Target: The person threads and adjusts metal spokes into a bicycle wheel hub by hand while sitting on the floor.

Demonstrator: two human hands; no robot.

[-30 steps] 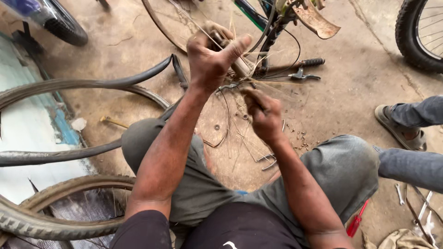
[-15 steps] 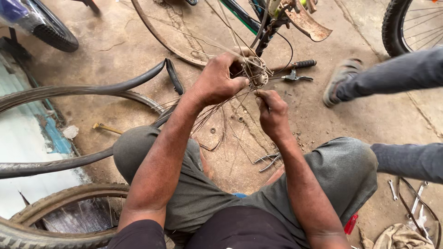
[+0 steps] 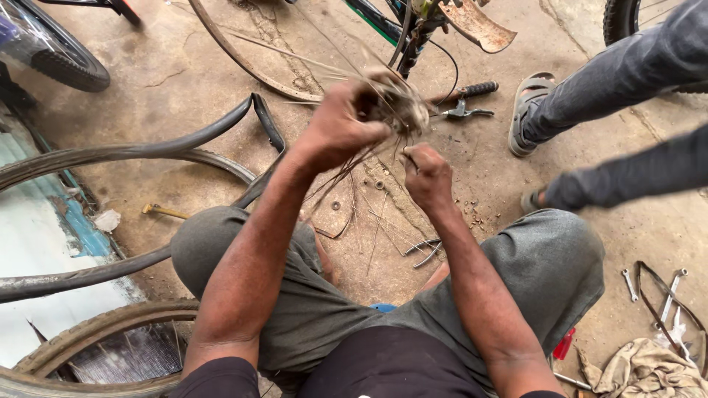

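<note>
One wheel hub (image 3: 402, 103) with a bundle of loose spokes (image 3: 346, 173), held above the ground between the knees. Left hand (image 3: 339, 133) closed around the hub; right hand (image 3: 426, 173) pinching one spoke just below it. One bare rim (image 3: 243, 63) beyond; two sandalled feet (image 3: 525, 110) of another person near; pliers (image 3: 464, 110) behind the hub.

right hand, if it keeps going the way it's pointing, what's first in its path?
Probably the hub with its bundle of spokes, just ahead of the right hand. The left hand grips it. Depth is unclear.
</note>
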